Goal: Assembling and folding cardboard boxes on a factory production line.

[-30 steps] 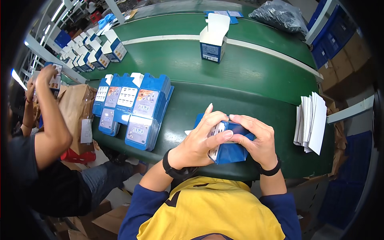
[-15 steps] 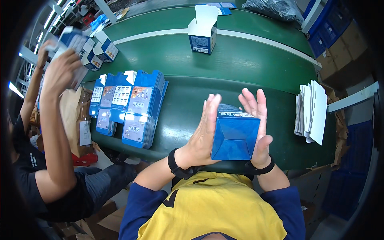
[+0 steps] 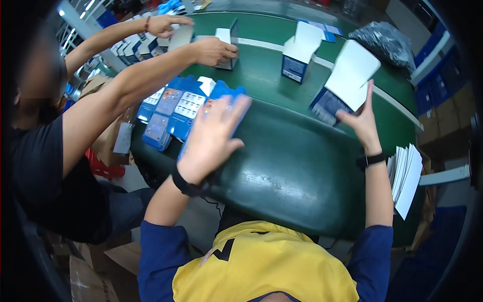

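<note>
The right hand (image 3: 363,121) touches, fingers spread, a blue box (image 3: 333,103) whose white lid flap stands open on the green counter (image 3: 282,151); its contents cannot be made out. The left hand (image 3: 214,136), open flat and holding nothing, hovers over the flat blue cartons (image 3: 176,113) stacked at the counter's left edge.

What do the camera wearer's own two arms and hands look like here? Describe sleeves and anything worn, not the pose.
Both hands are bare, with no gloves. The left hand has a black band at the wrist; the right hand has a thinner black wristband. The forearms are bare, with dark blue sleeves pushed up toward the elbows under a yellow vest.
</note>
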`<state>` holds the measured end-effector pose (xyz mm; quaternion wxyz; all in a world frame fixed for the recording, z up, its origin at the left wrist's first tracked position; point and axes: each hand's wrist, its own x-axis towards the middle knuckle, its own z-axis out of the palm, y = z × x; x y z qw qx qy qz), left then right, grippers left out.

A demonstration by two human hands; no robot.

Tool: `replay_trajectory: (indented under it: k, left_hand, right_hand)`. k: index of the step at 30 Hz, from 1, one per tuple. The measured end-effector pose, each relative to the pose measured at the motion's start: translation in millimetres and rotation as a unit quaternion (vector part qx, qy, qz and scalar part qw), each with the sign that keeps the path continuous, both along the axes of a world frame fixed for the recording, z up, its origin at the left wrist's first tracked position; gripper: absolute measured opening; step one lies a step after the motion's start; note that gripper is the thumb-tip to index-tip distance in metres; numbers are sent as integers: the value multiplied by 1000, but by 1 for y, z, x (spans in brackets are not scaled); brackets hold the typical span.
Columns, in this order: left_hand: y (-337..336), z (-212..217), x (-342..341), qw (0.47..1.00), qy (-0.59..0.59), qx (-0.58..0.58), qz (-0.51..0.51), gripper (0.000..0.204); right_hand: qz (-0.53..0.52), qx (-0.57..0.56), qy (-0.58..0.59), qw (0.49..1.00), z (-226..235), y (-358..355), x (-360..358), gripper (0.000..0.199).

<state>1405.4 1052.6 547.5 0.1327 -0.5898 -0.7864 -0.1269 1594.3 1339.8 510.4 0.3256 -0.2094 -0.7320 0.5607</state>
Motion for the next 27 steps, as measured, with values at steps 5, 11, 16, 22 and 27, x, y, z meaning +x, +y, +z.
replay_trajectory:
  k: [5,11,16,22,27]
  left_hand:
    - [-28,-20,-95,944,-129,-128,273,100]
    - [-22,-12,-90,911,-195,-184,315,107]
    - [-31,-15,-73,959,-63,-4,276,98]
    - [-23,5,11,944,-203,242,99,74]
    - [7,-28,60,837,-437,328,15,91]
  right_hand:
    - [-64,55,-32,996,-79,102,-54,122]
    - [-180,88,-130,971,-78,54,-47,109]
    - [-44,-60,-63,995,-48,-63,-13,94]
    - [186,-325,69,925,-39,-156,6,86]
    - [122,226,15,966,-4,-176,26,37]
